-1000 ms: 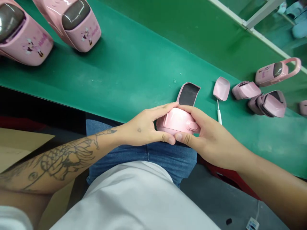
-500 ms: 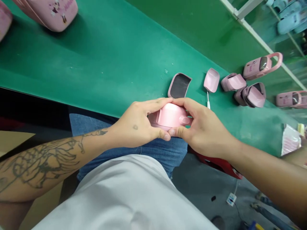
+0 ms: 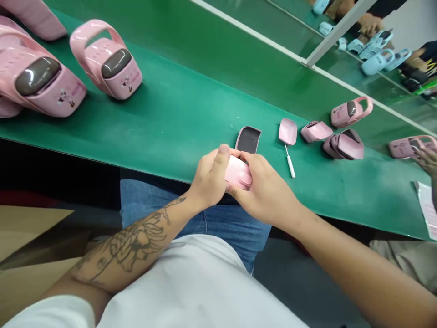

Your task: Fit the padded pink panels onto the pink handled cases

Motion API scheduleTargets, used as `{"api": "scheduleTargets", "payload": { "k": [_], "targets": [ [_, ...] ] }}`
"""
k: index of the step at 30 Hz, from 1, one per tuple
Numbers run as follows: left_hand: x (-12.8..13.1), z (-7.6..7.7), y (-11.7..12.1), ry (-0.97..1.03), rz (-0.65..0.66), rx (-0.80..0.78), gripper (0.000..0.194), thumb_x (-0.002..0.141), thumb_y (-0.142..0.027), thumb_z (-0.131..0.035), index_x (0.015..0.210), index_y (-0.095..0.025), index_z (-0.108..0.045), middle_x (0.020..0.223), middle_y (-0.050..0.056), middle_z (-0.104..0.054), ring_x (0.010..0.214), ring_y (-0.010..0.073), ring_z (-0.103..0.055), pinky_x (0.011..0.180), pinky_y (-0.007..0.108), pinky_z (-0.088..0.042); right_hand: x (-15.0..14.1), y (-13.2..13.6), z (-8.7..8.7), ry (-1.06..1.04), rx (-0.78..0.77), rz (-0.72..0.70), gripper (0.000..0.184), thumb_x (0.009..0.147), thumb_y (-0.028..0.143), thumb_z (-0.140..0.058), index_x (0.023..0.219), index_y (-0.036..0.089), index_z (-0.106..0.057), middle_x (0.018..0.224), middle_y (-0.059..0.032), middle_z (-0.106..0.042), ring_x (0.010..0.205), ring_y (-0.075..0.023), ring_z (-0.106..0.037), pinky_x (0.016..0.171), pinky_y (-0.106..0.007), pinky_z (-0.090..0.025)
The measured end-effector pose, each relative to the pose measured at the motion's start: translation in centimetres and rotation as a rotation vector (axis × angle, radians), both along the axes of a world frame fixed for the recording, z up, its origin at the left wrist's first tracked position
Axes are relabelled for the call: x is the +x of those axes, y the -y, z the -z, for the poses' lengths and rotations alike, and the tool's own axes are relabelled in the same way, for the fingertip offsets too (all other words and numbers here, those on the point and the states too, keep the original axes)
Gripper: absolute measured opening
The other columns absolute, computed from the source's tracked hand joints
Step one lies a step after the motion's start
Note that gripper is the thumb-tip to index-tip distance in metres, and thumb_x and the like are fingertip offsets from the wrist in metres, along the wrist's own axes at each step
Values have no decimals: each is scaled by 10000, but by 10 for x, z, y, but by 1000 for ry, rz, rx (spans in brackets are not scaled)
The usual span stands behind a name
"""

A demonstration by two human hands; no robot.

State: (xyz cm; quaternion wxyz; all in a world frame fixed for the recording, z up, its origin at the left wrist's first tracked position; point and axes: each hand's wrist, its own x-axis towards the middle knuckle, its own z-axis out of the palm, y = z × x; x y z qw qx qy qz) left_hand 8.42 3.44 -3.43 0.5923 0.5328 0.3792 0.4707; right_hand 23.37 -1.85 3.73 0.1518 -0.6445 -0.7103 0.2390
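Close to my body, at the front edge of the green workbench, both hands close around a pink rounded plastic housing (image 3: 236, 171). My left hand (image 3: 210, 180) grips its left end, with the thumb raised over the top. On the other side, my right hand (image 3: 268, 187) wraps the end with a small protruding tab. Fingers cover much of the housing. Just beyond them lies a pink curved cover with a dark inner face (image 3: 249, 139). A pink shallow cap (image 3: 287, 131) and a white-handled screwdriver (image 3: 290, 166) rest to the right.
Pink handled devices with dark windows (image 3: 116, 66) stand at the left. Nested pink shells (image 3: 344, 145) and another handled device (image 3: 350, 112) sit at the right. A co-worker's hand (image 3: 428, 159) is at the far right, near a printed sheet (image 3: 426, 205). Green panels line the back.
The view has shifted, showing more pink devices at the left. My left hand has turned, its thumb now up over the housing. A co-worker's hand now touches or nears the far-right device.
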Motion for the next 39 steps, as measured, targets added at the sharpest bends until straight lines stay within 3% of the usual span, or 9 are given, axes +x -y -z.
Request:
{"api": "scheduleTargets", "payload": {
  "k": [3, 9, 12, 18, 23, 30, 33, 35, 39],
  "targets": [
    [15, -4, -1, 20, -119, -105, 801, 1062, -788, -356, 871, -195, -860, 845, 96, -836, 773, 244, -764, 701, 370, -569, -1, -2, -1, 10, -78, 33, 622, 944, 468, -725, 1484, 198, -573, 1398, -180, -719, 1272, -380, -698, 1056, -572, -587],
    [17, -3, -11, 38, -170, 61, 743, 1090, -706, -391, 786, -226, -870, 944, 88, -858, 1055, 264, -793, 989, 397, -564, 5, -5, 6, 43, -42, -54, 545, 948, 458, -657, 1373, 124, -593, 1301, -197, -742, 1058, -357, -748, 824, -467, -597],
    [18, -8, -14, -58, -132, 61, 718, 1081, -704, -429, 771, -229, -869, 830, 78, -829, 855, 235, -770, 805, 378, -563, 8, -7, 9, 67, -50, -52, 522, 968, 484, -617, 1342, 121, -603, 1234, -185, -771, 951, -347, -756, 725, -437, -564],
    [25, -21, -18, -158, -195, -38, 703, 1007, -758, -558, 638, -217, -812, 647, 68, -754, 655, 196, -692, 634, 337, -510, 5, -7, 15, 89, 17, -35, 567, 961, 460, -580, 1416, 122, -573, 1264, -185, -784, 1007, -381, -784, 743, -447, -587],
    [26, -27, -13, -221, -253, -88, 705, 1010, -755, -556, 644, -213, -820, 699, 78, -794, 686, 204, -720, 655, 339, -533, 1, -5, 22, 131, 82, -68, 550, 952, 435, -572, 1343, 48, -598, 1163, -238, -773, 970, -376, -785, 727, -433, -614],
    [31, -22, -20, -166, -322, -172, 622, 995, -668, -598, 636, -207, -814, 716, 78, -808, 725, 218, -741, 704, 333, -548, 12, -13, 17, 94, 16, -101, 579, 1024, 463, -581, 1449, 72, -539, 1330, -263, -732, 1059, -396, -780, 812, -480, -653],
    [31, -15, -36, -23, -353, -323, 582, 932, -652, -632, 631, -180, -791, 693, 102, -788, 668, 226, -718, 661, 338, -546, 24, -2, 35, -160, 121, -91, 693, 995, 474, -698, 1574, 195, -437, 1523, -187, -656, 1324, -362, -704, 1039, -511, -636],
    [28, -13, -47, 91, -366, -463, 561, 909, -628, -618, 624, -164, -756, 684, 115, -768, 634, 230, -703, 652, 351, -561, 26, 7, 58, -285, 287, 36, 840, 917, 454, -813, 1603, 212, -392, 1597, -200, -587, 1462, -363, -609, 1167, -553, -573],
    [15, -9, -52, 262, -374, -685, 439, 928, -486, -547, 710, -155, -737, 751, 126, -769, 674, 249, -726, 736, 404, -619, 8, 21, 101, -438, 397, 335, 882, 876, 473, -853, 1597, 223, -411, 1541, -211, -608, 1441, -385, -618, 1194, -632, -535]
  ]
}}
